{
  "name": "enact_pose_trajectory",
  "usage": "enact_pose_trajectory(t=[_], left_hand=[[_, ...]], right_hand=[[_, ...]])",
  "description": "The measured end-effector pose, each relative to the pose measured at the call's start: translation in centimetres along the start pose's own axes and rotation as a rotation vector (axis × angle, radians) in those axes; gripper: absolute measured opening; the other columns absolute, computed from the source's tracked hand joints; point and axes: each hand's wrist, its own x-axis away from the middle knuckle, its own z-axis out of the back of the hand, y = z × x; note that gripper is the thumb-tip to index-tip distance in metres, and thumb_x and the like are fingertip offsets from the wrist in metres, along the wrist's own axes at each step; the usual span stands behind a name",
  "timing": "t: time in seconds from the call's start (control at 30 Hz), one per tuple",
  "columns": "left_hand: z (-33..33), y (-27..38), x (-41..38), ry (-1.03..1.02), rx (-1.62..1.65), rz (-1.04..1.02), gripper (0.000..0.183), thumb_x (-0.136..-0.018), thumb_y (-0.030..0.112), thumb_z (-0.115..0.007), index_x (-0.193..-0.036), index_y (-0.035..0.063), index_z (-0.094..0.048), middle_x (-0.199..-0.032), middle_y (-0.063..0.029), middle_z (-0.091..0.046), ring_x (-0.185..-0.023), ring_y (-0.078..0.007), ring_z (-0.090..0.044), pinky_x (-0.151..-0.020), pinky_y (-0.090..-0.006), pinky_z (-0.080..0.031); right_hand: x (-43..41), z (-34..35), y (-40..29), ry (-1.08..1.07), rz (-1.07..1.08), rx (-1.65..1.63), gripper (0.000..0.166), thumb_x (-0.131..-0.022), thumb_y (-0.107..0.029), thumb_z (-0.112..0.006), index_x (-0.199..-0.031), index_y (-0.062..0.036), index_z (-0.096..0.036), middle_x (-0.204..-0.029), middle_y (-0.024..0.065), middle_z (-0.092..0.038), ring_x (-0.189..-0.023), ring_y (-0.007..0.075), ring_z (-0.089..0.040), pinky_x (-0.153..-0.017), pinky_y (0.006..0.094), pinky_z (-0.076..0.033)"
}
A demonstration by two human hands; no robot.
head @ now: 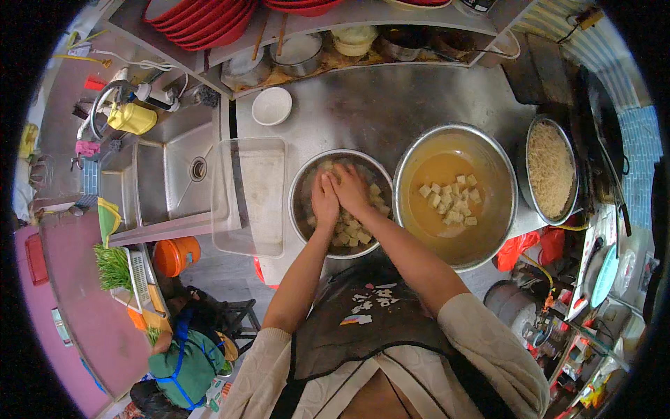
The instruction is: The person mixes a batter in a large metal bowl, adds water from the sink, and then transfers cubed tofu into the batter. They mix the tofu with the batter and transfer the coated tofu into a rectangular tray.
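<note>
Both my hands are down in a steel bowl (294, 220) of pale cubes (352, 233), which look like tofu. My left hand (325, 201) and my right hand (349, 188) lie side by side, touching at the fingers, over the upper middle of the bowl. Their palms face down into the cubes, so whether they hold any is hidden. Just to the right stands a larger steel bowl (455, 131) with yellowish-brown liquid, and a heap of similar cubes (455, 201) sits in its middle.
A clear plastic tray (248, 249) overhangs the counter towards the sink (191, 194) at left. A white bowl (271, 106) stands behind it. Far right is a pan of pale shredded food (549, 170). Red bowls (209, 21) fill the shelf above. A person in green (188, 361) is at lower left.
</note>
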Motion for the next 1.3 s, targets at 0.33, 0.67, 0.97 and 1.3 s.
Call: enact_pose_trajectory(t=[0.33, 0.67, 0.97, 1.3], left_hand=[[-0.4, -2.4, -1.8, -0.075, 0.315, 0.026, 0.029, -0.093, 0.027, -0.040, -0.091, 0.0008, -0.053, -0.084, -0.0094, -0.057, -0.080, -0.0148, -0.051, -0.075, -0.0290, -0.040], [1.1, 1.5, -0.1, -0.044, 0.357, -0.035, 0.022, -0.092, 0.017, -0.043, -0.078, 0.0009, -0.050, -0.074, -0.0005, -0.049, -0.071, -0.0086, -0.042, -0.064, -0.0245, -0.038], [2.7, 2.6, -0.4, -0.209, 0.382, 0.032, 0.020, -0.090, 0.020, -0.045, -0.077, 0.0049, -0.047, -0.074, 0.0018, -0.044, -0.069, -0.0070, -0.039, -0.063, -0.0217, -0.035], [3.6, 3.4, 0.9, -0.185, 1.091, 0.402, 0.022, -0.089, 0.028, -0.042, -0.093, 0.0076, -0.052, -0.091, -0.0042, -0.054, -0.085, -0.0147, -0.051, -0.074, -0.0289, -0.043]], right_hand=[[-0.1, -1.0, -0.4, 0.120, -0.011, -0.347, 0.029, -0.080, -0.030, -0.048, -0.088, -0.0036, -0.056, -0.082, 0.0232, -0.059, -0.077, 0.0417, -0.057, -0.069, 0.0487, -0.045], [1.3, 1.0, -1.9, 0.085, 0.041, -0.321, 0.031, -0.082, -0.027, -0.045, -0.094, -0.0015, -0.058, -0.090, 0.0233, -0.060, -0.080, 0.0412, -0.057, -0.072, 0.0451, -0.047], [2.2, 1.8, -1.9, 0.188, 0.155, -0.415, 0.024, -0.081, -0.019, -0.050, -0.098, -0.0019, -0.054, -0.097, 0.0190, -0.054, -0.091, 0.0368, -0.052, -0.078, 0.0430, -0.041], [4.5, 3.3, -4.6, 0.394, 0.622, -0.199, 0.020, -0.069, -0.020, -0.064, -0.085, -0.0095, -0.060, -0.096, 0.0083, -0.053, -0.089, 0.0266, -0.052, -0.077, 0.0403, -0.042]])
